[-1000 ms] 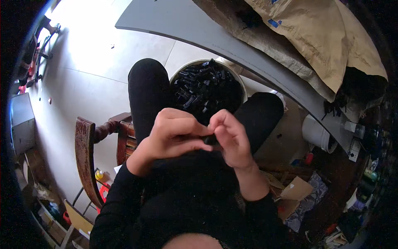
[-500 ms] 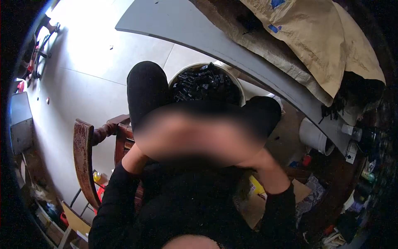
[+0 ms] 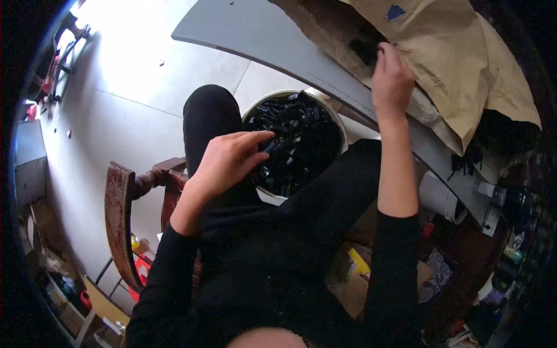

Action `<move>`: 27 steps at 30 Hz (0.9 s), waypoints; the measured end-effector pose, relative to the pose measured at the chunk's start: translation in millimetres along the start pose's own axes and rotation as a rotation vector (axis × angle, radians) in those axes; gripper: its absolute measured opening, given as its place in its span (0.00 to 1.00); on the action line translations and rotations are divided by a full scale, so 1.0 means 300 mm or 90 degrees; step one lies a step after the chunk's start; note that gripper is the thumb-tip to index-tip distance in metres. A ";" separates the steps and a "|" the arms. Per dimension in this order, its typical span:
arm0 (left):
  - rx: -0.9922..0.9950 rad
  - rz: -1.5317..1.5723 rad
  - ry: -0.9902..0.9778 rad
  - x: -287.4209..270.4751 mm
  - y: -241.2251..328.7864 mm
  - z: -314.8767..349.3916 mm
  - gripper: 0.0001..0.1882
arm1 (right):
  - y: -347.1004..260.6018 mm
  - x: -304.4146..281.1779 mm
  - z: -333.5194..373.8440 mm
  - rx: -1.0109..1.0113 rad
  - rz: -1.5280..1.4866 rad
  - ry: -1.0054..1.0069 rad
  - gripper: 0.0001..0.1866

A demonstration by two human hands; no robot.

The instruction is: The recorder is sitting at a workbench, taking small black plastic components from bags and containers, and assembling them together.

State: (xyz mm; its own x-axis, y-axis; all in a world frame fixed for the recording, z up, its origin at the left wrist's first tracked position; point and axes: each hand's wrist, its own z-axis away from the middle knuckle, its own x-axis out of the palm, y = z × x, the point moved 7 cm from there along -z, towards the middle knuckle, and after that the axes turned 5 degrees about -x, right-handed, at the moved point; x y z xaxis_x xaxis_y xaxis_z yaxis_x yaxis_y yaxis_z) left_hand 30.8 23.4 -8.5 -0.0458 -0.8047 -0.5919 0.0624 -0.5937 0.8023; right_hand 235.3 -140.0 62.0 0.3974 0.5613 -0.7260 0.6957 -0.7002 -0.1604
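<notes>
So the person is sitting on a wooden chair [image 3: 119,220] with a round white bucket [image 3: 342,130] wedged between their knees, and it's full of small black plastic parts [image 3: 293,124].

The left hand [image 3: 229,162] hovers right over the bucket's near-left rim. Its fingers [image 3: 255,138] stretch out toward the pile, thumb below them, and there's a small black piece [image 3: 271,148] sitting right at the fingertips — looks pinched between thumb and forefinger, though it blends into the dark parts behind it, so I can't say for sure it's actually gripped. The gap between thumb and fingers is narrow either way.

The right hand [image 3: 391,72] is up and away from the bucket, reaching over the edge of the grey desk [image 3: 278,40]. Its fingers curl in at the edge of a brown paper bag [image 3: 464,64] lying on the desk, next to a dark clump [image 3: 365,49] of what could be more black parts. We're looking at the back of the hand, so whether it's holding anything — can't tell.

Both hands are well apart, one low at the bucket and one high at the desk. The floor [image 3: 127,87] is pale tile, with clutter and cardboard [image 3: 360,284] down by the person's right side.
</notes>
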 end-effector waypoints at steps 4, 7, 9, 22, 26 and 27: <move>0.025 0.053 0.010 -0.009 0.060 -0.027 0.26 | -0.096 -0.137 0.064 -0.022 -0.083 0.113 0.06; 0.044 0.321 0.190 -0.047 0.148 -0.047 0.27 | -0.233 -0.175 0.178 0.144 -0.357 -0.025 0.07; 0.056 0.372 0.183 -0.023 0.154 -0.050 0.26 | -0.299 -0.153 0.268 0.255 -0.544 -0.149 0.07; 0.252 0.397 0.033 -0.065 0.246 0.010 0.13 | -0.431 -0.126 0.413 0.497 -1.165 -0.482 0.21; 0.251 0.377 0.045 -0.061 0.252 0.020 0.12 | -0.419 -0.137 0.418 0.553 -1.092 -0.482 0.14; 0.255 0.334 0.067 -0.061 0.258 0.024 0.12 | -0.426 -0.136 0.426 0.553 -1.090 -0.480 0.14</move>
State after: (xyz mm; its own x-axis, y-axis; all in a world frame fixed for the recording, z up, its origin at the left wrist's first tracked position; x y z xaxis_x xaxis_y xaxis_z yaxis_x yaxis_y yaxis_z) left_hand 29.5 -8.0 65.0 -0.0122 -0.9945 -0.1040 -0.3267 -0.0943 0.9404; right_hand 53.8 -129.9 26.5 -0.6355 0.6370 0.4364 -0.4810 0.1155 -0.8691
